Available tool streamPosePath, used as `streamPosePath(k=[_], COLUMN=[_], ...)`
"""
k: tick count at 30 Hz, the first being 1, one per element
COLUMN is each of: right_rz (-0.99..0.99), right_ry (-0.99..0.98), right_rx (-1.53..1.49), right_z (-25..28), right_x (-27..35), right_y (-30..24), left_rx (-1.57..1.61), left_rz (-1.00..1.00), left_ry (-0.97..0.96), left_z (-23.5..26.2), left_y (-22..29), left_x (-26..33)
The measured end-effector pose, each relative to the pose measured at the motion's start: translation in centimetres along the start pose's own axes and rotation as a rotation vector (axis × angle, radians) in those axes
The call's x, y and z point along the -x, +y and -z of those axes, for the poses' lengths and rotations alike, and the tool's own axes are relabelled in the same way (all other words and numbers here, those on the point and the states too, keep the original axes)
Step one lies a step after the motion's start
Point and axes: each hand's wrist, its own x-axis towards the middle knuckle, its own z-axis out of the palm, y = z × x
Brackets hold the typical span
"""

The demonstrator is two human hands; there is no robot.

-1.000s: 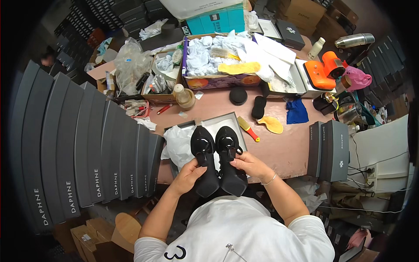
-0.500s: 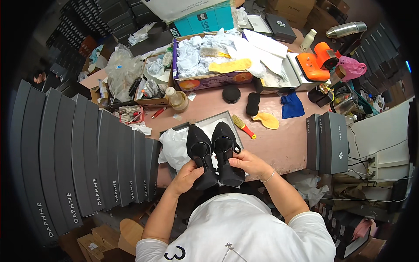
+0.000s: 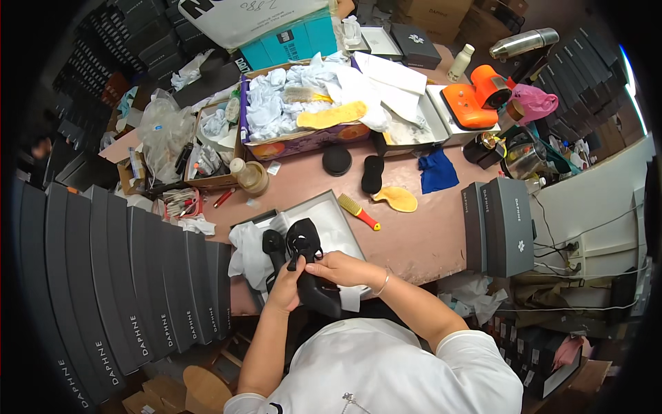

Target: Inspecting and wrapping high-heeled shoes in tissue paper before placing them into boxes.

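Observation:
In front of me my left hand (image 3: 284, 288) and my right hand (image 3: 343, 269) are both closed around one black high-heeled shoe (image 3: 321, 298), close to the heel and strap. Its toe points down toward my body. Just left of it, a second black shoe (image 3: 274, 243) is partly hidden by my left hand; whether that hand also touches it I cannot tell. Beneath both shoes is an open grey shoebox (image 3: 350, 234) with a white inside. Crumpled white tissue paper (image 3: 247, 245) bulges over the box's left side.
A red-handled brush (image 3: 360, 212), yellow pad (image 3: 398, 199), black sponge (image 3: 372, 174), round black tin (image 3: 337, 161) and blue cloth (image 3: 437, 171) lie on the pink table. Grey shoeboxes stand in a row (image 3: 148, 276) at left and a short stack (image 3: 509, 228) at right. A paper-filled carton (image 3: 303, 141) is behind.
The two shoes, held up side by side before, are apart now. One is lower at the left; both hands have come together on the other. The view has shifted slightly.

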Motion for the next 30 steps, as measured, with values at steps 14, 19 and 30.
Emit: streamPosePath(k=[14, 19, 30], right_rz=[-0.186, 0.666, 0.347], right_ry=[1.052, 0.66, 0.533], right_rx=[0.333, 0.488, 0.5], right_z=[17.3, 8.0, 0.9], right_x=[-7.0, 1.7, 9.1], right_y=[19.6, -1.4, 2.9], left_rx=[-0.357, -0.55, -0.509], left_rz=[-0.16, -0.135, -0.192], left_ry=[0.071, 0.074, 0.077], left_z=[-5.6, -4.1, -3.8], left_y=[0.9, 0.5, 1.2], left_x=[-1.8, -0.9, 2.8])
